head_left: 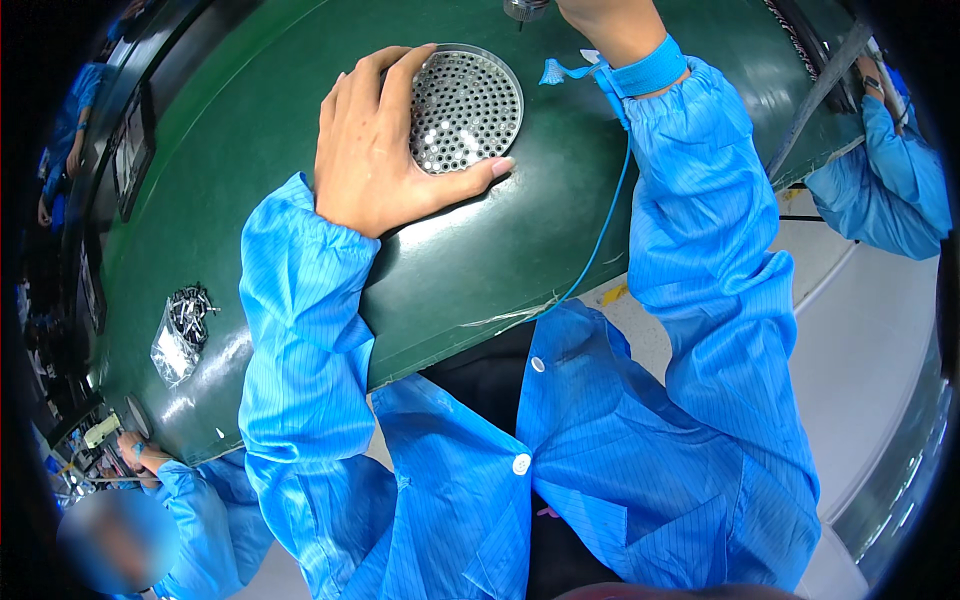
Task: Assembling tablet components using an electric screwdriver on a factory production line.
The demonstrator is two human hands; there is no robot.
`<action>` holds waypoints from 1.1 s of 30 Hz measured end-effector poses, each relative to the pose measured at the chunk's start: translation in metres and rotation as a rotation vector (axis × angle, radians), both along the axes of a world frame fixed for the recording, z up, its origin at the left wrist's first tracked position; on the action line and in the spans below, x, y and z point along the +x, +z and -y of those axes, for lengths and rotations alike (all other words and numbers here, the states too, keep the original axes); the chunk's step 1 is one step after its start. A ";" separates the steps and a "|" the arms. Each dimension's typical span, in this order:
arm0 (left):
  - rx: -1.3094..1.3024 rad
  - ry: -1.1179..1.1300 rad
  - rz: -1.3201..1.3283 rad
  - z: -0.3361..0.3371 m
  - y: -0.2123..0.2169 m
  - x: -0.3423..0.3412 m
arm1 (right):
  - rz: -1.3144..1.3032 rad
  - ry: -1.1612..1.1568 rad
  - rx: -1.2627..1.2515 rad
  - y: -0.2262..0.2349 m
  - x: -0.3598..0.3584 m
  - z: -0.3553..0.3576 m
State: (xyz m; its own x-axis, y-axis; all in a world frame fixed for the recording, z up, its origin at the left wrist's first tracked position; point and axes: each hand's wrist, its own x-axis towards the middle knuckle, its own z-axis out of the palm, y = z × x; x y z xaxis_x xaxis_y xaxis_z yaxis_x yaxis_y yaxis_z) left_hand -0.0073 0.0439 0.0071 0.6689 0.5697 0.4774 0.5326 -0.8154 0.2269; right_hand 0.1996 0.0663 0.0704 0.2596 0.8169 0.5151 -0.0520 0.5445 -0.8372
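On table (450,290), left grip (375,150) clamped on disc (467,112) facing up, state of right grip (608,22) unclear

Right hand (610,28) cut off at top edge, fingers out of frame. Tool (525,9) next to it cropped too, only its lower end showing; can't tell if held. Left hand (374,165) hides left rim of perforated disc (466,108). Small parts (191,312) too tiny to ID. Co-worker's head (118,540) blurred.
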 end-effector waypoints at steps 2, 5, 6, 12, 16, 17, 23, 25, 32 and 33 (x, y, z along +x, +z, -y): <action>0.001 0.003 -0.004 0.000 0.000 0.000 | -0.007 0.000 -0.001 0.001 0.000 0.001; -0.003 -0.005 -0.014 0.000 -0.001 0.000 | 0.005 -0.003 -0.006 0.000 0.001 0.001; -0.009 -0.014 -0.020 0.000 -0.001 0.000 | 0.007 -0.003 -0.003 0.000 0.001 0.001; -0.011 -0.048 -0.004 -0.001 -0.001 -0.001 | 0.015 -0.009 -0.001 0.001 -0.001 0.001; -0.024 -0.040 -0.002 0.000 -0.001 -0.002 | 0.026 -0.018 -0.006 0.001 0.000 0.001; -0.030 -0.035 -0.005 0.000 -0.001 -0.002 | 0.025 -0.019 -0.005 -0.001 0.001 0.000; -0.028 -0.014 -0.013 0.005 -0.001 -0.008 | 0.014 -0.008 0.005 -0.002 0.001 0.000; -0.027 0.007 -0.025 0.007 0.000 -0.009 | 0.004 -0.002 0.000 -0.001 0.001 0.000; -0.073 0.028 0.005 0.008 0.002 -0.009 | 0.004 0.004 -0.004 -0.001 0.000 -0.001; -0.085 0.026 0.028 0.008 0.002 -0.009 | 0.012 -0.002 -0.002 -0.001 0.000 -0.001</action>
